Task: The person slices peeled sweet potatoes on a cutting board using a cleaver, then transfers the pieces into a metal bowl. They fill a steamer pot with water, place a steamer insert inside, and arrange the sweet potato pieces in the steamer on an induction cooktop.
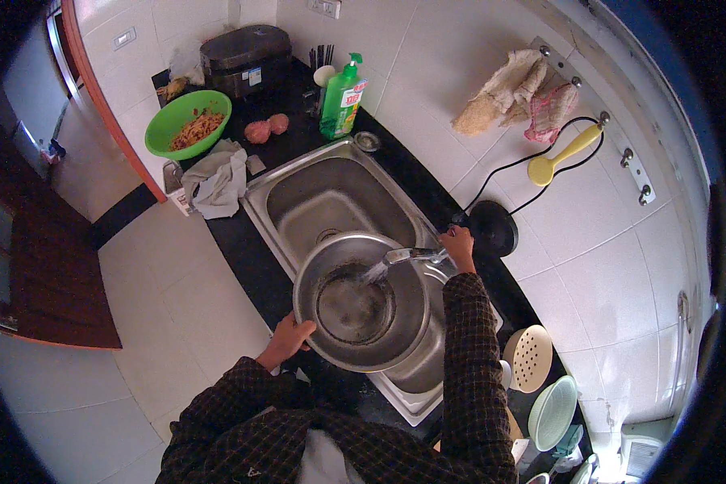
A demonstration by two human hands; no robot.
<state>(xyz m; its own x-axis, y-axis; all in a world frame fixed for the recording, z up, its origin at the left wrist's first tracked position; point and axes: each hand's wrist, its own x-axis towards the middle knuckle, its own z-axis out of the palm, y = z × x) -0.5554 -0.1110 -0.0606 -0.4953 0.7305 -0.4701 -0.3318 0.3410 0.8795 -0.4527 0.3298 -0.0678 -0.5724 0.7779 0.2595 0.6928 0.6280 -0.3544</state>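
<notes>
A wide stainless steel basin [408, 339] sits over the divider of a double-bowl steel sink [363, 199]. My left hand [287, 342] grips its near left rim, thumb on the inside. Water runs from the chrome faucet [406, 255] into the basin, where a shallow pool covers the bottom. My right hand [458, 245] is closed around the faucet's handle at the back of the sink; the handle itself is mostly hidden by the fingers.
Left of the sink stand a green bowl [187, 145] of food, a grey cloth [221, 178], a rice cooker [246, 60] and a green pump bottle [340, 103]. Right are a perforated beige strainer [531, 358] and a pale green basket [552, 412]. Rags [508, 91] hang from wall hooks.
</notes>
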